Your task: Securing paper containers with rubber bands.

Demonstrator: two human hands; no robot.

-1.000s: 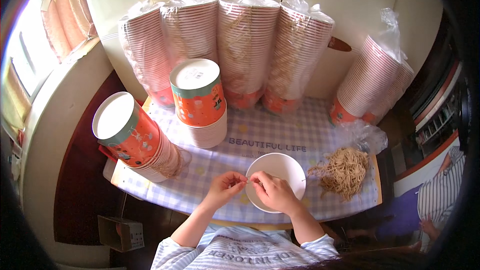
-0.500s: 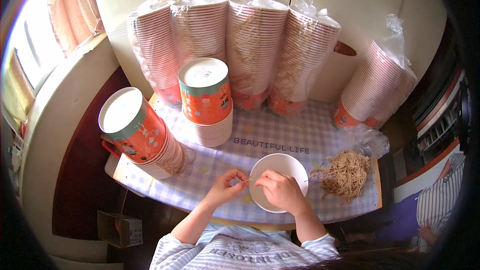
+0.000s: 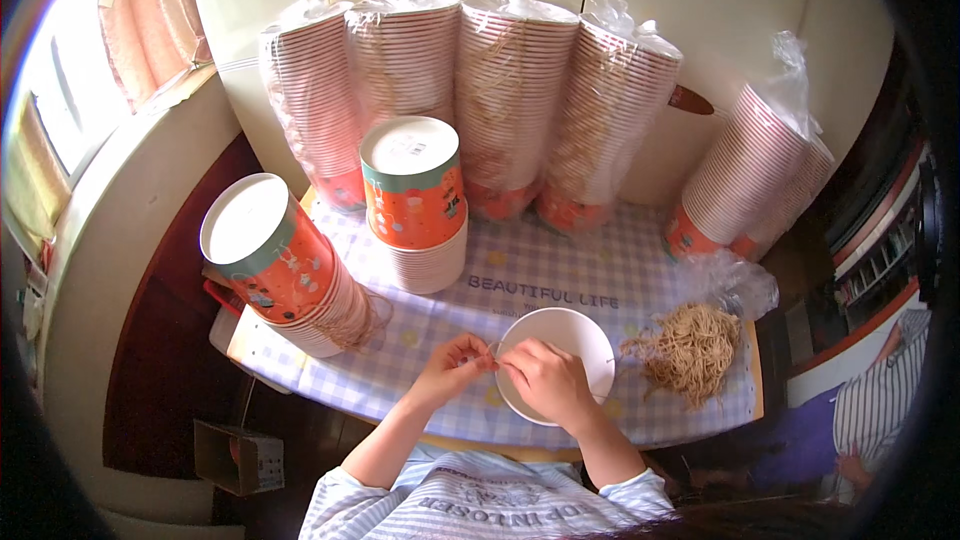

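A white round bowl [image 3: 575,340] lies on the checked tablecloth [image 3: 540,275] near the table's front edge. My left hand [image 3: 452,368] and my right hand [image 3: 548,382] meet at the bowl's left rim. The fingertips of both hands are pinched together on a thin pale strand [image 3: 493,352], which is too small to make out well. My right hand rests over the bowl's near half. A loose heap of tan strands [image 3: 692,350] lies to the right of the bowl.
Two stacks of orange paper cups with white lids [image 3: 412,195] [image 3: 275,265] stand at the left. Several tall bagged cup stacks [image 3: 510,90] lean on the back wall, another [image 3: 750,175] at the right. A person's striped sleeve [image 3: 890,410] shows at far right.
My two hands have drawn closer together at the bowl's left rim, fingertips now touching. Bowl, strands and cup stacks stay where they were.
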